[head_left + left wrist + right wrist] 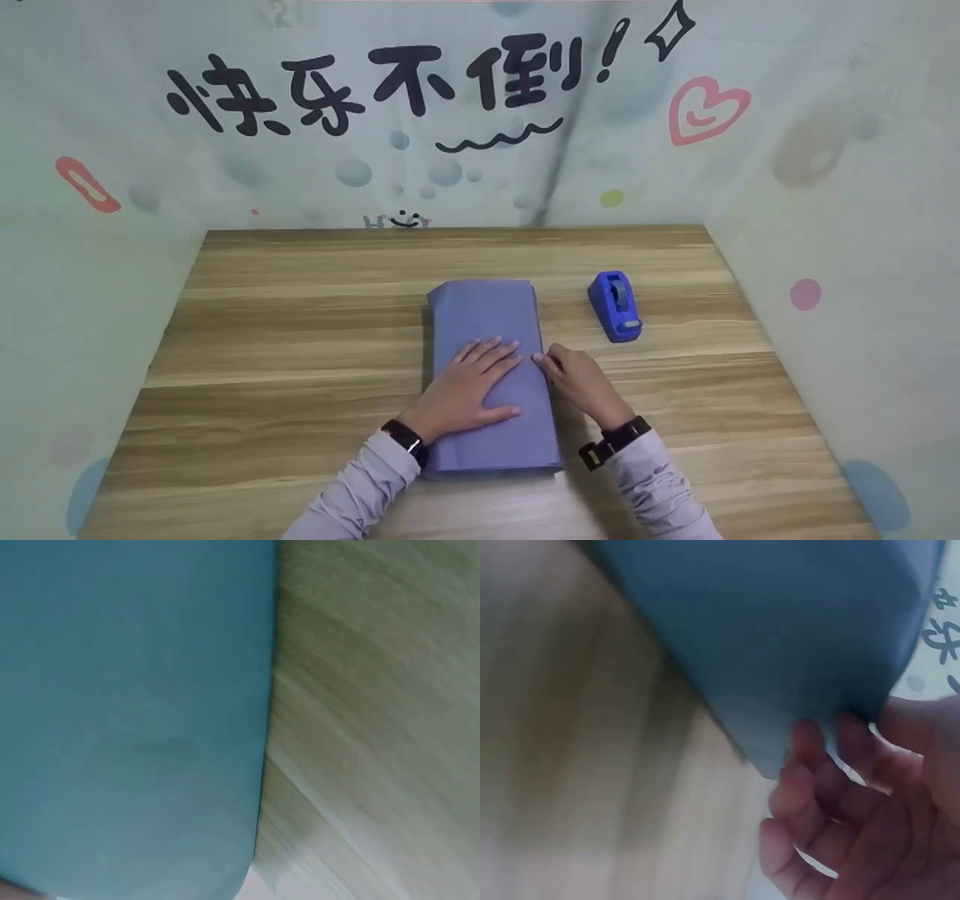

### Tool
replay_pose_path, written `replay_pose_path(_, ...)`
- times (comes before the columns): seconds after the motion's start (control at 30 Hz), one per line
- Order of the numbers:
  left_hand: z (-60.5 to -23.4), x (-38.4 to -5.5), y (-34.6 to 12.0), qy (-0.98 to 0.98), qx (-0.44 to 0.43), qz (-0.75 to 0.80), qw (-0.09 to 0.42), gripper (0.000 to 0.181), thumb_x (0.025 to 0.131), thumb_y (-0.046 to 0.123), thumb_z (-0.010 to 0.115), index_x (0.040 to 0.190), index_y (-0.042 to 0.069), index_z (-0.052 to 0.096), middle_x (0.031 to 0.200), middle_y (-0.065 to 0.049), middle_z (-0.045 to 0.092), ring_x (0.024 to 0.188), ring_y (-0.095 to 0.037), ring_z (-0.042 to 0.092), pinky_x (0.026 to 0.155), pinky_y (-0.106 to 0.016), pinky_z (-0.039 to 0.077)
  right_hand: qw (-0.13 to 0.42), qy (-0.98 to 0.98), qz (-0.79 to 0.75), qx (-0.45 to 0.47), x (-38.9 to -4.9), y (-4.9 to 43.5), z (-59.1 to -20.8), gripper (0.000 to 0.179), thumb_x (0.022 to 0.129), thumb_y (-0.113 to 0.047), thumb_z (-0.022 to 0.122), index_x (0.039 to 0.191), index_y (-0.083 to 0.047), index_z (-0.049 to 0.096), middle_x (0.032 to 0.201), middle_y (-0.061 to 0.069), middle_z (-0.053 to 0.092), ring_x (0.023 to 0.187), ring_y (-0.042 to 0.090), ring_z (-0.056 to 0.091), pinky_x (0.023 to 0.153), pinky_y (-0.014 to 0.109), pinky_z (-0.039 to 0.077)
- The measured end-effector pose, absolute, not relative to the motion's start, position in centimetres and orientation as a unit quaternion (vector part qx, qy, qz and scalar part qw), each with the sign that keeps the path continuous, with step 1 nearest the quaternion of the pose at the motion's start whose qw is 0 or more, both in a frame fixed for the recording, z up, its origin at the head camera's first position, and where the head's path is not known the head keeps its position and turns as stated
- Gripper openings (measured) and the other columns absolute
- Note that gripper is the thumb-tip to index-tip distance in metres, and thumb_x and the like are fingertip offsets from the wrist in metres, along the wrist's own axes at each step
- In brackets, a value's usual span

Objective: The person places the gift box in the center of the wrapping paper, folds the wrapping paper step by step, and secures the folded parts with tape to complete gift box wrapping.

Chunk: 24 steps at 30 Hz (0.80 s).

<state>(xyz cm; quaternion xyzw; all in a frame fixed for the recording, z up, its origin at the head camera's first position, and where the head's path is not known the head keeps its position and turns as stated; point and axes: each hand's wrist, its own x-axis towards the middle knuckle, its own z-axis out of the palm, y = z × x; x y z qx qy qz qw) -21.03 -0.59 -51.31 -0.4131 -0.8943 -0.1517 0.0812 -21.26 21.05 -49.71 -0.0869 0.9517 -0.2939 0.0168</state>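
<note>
A folded blue-purple paper package lies lengthwise on the wooden table, fairly thick, with its near end edge slightly loose. Fingers spread, my left hand rests flat on its top. At the package's right edge, my right hand pinches the paper between thumb and curled fingers. From the right wrist, the thumb is over the top edge of the paper and the fingertips are against its side. What lies inside the package is hidden. In the left wrist view, smooth paper fills the left side.
A blue tape dispenser stands to the right of the package, beyond my right hand. The wooden table is bordered at the back and sides by a pale printed cloth with black lettering.
</note>
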Motion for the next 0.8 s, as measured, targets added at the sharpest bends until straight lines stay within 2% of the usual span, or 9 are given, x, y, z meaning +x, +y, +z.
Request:
replay_pose_path(0.07, -51.3, -20.6, -1.2, -0.894, -0.408, -0.165, 0.082, 0.072, 0.085, 0.064, 0.047, 0.141, 0.018, 0.042, 0.149, -0.003, 0.035, 0.139, -0.025, 0.027, 0.115, -0.046, 0.019, 0.000, 0.941, -0.330, -0.068, -20.8, 21.1, -50.1, 0.022, 0.095, -0.026, 0.053, 0.084, -0.007, 0.049, 0.065, -0.001, 0.045, 0.058, 0.012, 0.044, 0.053, 0.026, 0.037)
replay_pose_path(0.13, -51.3, -19.9, -1.9, -0.898, -0.394, -0.180, 0.081, 0.072, 0.084, 0.064, 0.049, 0.139, 0.019, 0.044, 0.150, -0.005, 0.033, 0.140, -0.029, 0.025, 0.115, -0.049, 0.018, -0.013, 0.925, -0.372, -0.076, -20.2, 21.2, -50.5, 0.020, 0.093, -0.024, 0.056, 0.098, -0.005, 0.049, 0.072, 0.002, 0.051, 0.062, 0.013, 0.048, 0.055, 0.025, 0.040)
replay_pose_path(0.23, -51.4, -18.7, -3.1, -0.910, -0.342, -0.223, 0.065, 0.066, 0.084, 0.059, 0.053, 0.138, 0.023, 0.046, 0.153, -0.010, 0.026, 0.141, -0.035, 0.017, 0.113, -0.053, 0.017, 0.003, 0.900, -0.417, -0.124, -18.9, 21.5, -50.8, 0.042, 0.092, -0.022, 0.058, 0.128, -0.006, 0.044, 0.098, 0.011, 0.056, 0.075, 0.017, 0.055, 0.064, 0.027, 0.048)
replay_pose_path(0.3, -51.5, -17.7, -3.9, -0.918, -0.290, -0.267, 0.039, 0.063, 0.084, 0.056, 0.056, 0.138, 0.026, 0.046, 0.154, -0.014, 0.018, 0.141, -0.041, 0.012, 0.110, -0.058, 0.019, 0.035, 0.892, -0.422, -0.158, -18.1, 21.8, -50.9, 0.055, 0.092, -0.025, 0.058, 0.141, -0.011, 0.038, 0.112, 0.016, 0.053, 0.082, 0.020, 0.056, 0.070, 0.029, 0.050)
replay_pose_path(0.4, -51.4, -16.5, -5.0, -0.916, -0.202, -0.346, -0.018, 0.062, 0.084, 0.054, 0.058, 0.139, 0.030, 0.043, 0.154, -0.023, 0.012, 0.138, -0.048, 0.014, 0.105, -0.064, 0.024, 0.079, 0.896, -0.397, -0.185, -17.2, 22.0, -51.0, 0.060, 0.091, -0.035, 0.057, 0.144, -0.019, 0.036, 0.113, 0.017, 0.049, 0.084, 0.018, 0.052, 0.071, 0.029, 0.047)
replay_pose_path(0.53, -51.4, -15.7, -5.9, -0.894, -0.143, -0.418, -0.076, 0.063, 0.085, 0.049, 0.058, 0.142, 0.030, 0.038, 0.145, -0.030, 0.029, 0.129, -0.048, 0.034, 0.098, -0.063, 0.034, 0.089, 0.907, -0.357, -0.202, -16.9, 22.1, -51.0, 0.063, 0.088, -0.043, 0.057, 0.144, -0.023, 0.035, 0.100, 0.011, 0.052, 0.078, 0.014, 0.046, 0.068, 0.028, 0.044)
replay_pose_path(0.6, -51.4, -16.0, -6.1, -0.886, -0.147, -0.433, -0.081, 0.063, 0.086, 0.046, 0.058, 0.143, 0.028, 0.037, 0.138, -0.028, 0.040, 0.124, -0.044, 0.043, 0.097, -0.059, 0.038, 0.077, 0.914, -0.339, -0.209, -17.2, 22.1, -51.0, 0.062, 0.088, -0.044, 0.056, 0.144, -0.025, 0.036, 0.098, 0.009, 0.053, 0.077, 0.014, 0.047, 0.069, 0.030, 0.044)
replay_pose_path(0.67, -51.4, -16.7, -6.0, -0.882, -0.158, -0.438, -0.077, 0.063, 0.087, 0.043, 0.058, 0.144, 0.026, 0.036, 0.134, -0.023, 0.046, 0.123, -0.038, 0.046, 0.099, -0.054, 0.039, 0.059, 0.920, -0.325, -0.211, -17.6, 22.2, -51.1, 0.060, 0.088, -0.045, 0.055, 0.143, -0.028, 0.037, 0.101, 0.009, 0.055, 0.082, 0.015, 0.051, 0.075, 0.034, 0.046)
replay_pose_path(0.8, -51.1, -18.1, -5.8, -0.887, -0.160, -0.428, -0.066, 0.063, 0.086, 0.041, 0.059, 0.142, 0.025, 0.039, 0.125, -0.022, 0.049, 0.113, -0.035, 0.051, 0.096, -0.051, 0.042, 0.042, 0.925, -0.311, -0.215, -18.8, 22.4, -51.1, 0.060, 0.088, -0.047, 0.053, 0.142, -0.029, 0.037, 0.108, 0.013, 0.060, 0.094, 0.023, 0.059, 0.086, 0.042, 0.049)
